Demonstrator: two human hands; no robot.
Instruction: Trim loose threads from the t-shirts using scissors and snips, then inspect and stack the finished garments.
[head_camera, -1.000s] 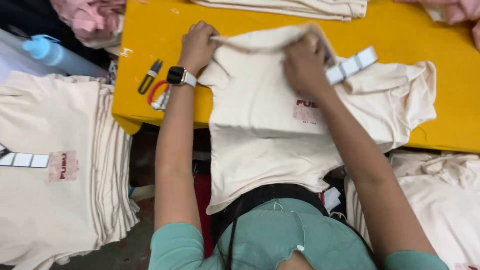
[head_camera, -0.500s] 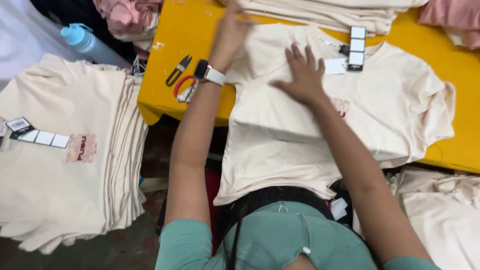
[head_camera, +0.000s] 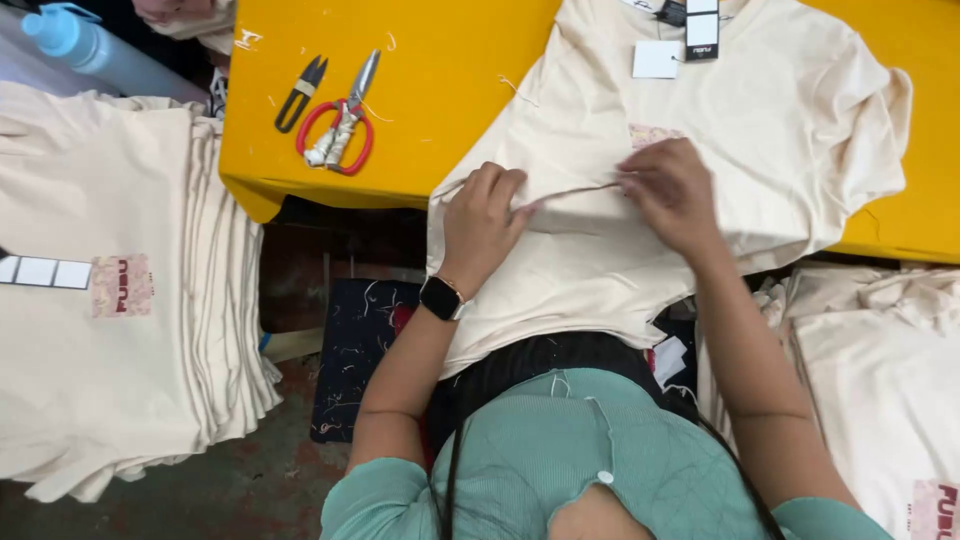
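Cream T-shirt (head_camera: 760, 140): lay at centre and upper right of frame, spread over the yellow desk (head_camera: 440, 120), lower part hanging off the near edge. Left hand (head_camera: 480, 225) and right hand (head_camera: 672, 192): both closed in a pinch on a raised fold of the shirt, centre frame. Red-handled scissors (head_camera: 340, 125) and black thread snips (head_camera: 298, 92): upper left, on desk. Stack of cream shirts (head_camera: 110, 300): left of frame.

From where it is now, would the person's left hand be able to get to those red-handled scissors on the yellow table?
Probably yes. The left hand rests on the cream shirt, and the red-handled scissors lie uncovered on the yellow table, with only bare tabletop between them.
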